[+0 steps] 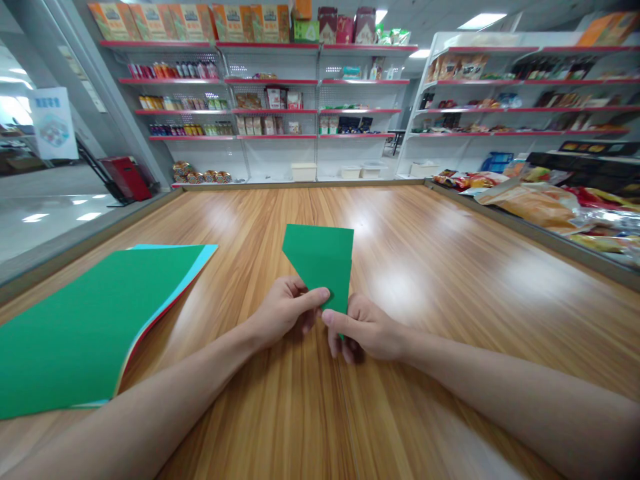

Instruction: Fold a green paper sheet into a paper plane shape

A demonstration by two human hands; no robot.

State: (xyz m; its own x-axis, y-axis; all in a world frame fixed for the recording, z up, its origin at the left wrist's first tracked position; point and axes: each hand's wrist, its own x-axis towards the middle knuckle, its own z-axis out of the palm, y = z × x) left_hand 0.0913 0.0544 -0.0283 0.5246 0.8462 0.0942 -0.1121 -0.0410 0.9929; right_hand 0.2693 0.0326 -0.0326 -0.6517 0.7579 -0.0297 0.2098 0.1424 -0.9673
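Between both hands a piece of green paper (pixel 323 257) is held up above the table. It has straight edges and a slanted lower left side, and its lower tip is partly covered by fingers. My left hand (pixel 290 307) pinches it from the left, the thumb lying on its front face. From the right, my right hand (pixel 367 327) grips the lower corner with the thumb in front and fingers curled behind. Off to the left lies a stack of coloured paper sheets (pixel 100 307), green on top, with blue and red edges showing beneath.
The wood-grain table (pixel 425 267) has a raised rim around it. Bagged snacks (pixel 535 203) lie beyond the right rim. Store shelves (pixel 275 81) with boxes and bottles stand at the back. A red wheeled case (pixel 127 179) is on the floor at left.
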